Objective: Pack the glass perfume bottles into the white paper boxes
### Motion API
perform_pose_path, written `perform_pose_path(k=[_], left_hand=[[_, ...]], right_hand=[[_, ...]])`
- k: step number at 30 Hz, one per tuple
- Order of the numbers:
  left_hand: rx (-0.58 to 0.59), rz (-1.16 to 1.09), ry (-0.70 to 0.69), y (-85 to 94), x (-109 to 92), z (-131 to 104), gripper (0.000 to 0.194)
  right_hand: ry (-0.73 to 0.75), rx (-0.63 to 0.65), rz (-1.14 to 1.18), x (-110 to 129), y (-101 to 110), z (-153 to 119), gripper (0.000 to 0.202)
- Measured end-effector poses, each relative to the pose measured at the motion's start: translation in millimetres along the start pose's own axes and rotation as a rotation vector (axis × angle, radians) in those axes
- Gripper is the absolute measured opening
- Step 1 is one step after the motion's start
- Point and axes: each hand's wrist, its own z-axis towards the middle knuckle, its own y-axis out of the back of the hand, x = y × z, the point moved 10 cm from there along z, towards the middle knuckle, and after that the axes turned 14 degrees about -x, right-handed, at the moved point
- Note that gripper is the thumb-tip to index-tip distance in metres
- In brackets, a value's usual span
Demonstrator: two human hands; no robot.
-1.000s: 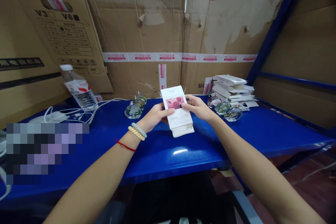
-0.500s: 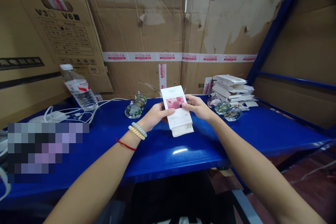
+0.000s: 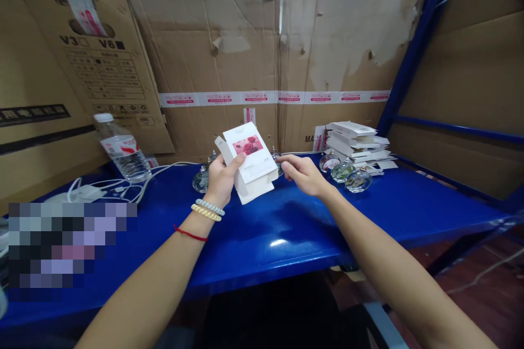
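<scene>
White box (image 3: 254, 154) | left grip (image 3: 223, 180): fingertips hidden behind | glass bottles (image 3: 200, 180) beyond partly covered

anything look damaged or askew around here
Yes: the cardboard panels behind the blue table have torn, peeled patches. The stacked white boxes at right sit unevenly, edges jutting out. No spill is visible.

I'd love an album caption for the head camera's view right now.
Left hand holding a white box, right hand close beside it, above a blue table with round bottles.
</scene>
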Motion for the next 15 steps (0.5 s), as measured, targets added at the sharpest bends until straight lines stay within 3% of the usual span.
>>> perform_pose_path(k=[6, 15], left_hand=[[0.091, 0.128, 0.055, -7.8, 8.3, -6.3, 0.060], [0.438, 0.395, 0.296, -26.0, 50.0, -29.8, 0.053]], right_hand=[[0.136, 0.171, -0.172, 14.4, -20.1, -8.8, 0.049], [0.070, 0.215, -0.299, 6.5, -18.7, -8.3, 0.047]])
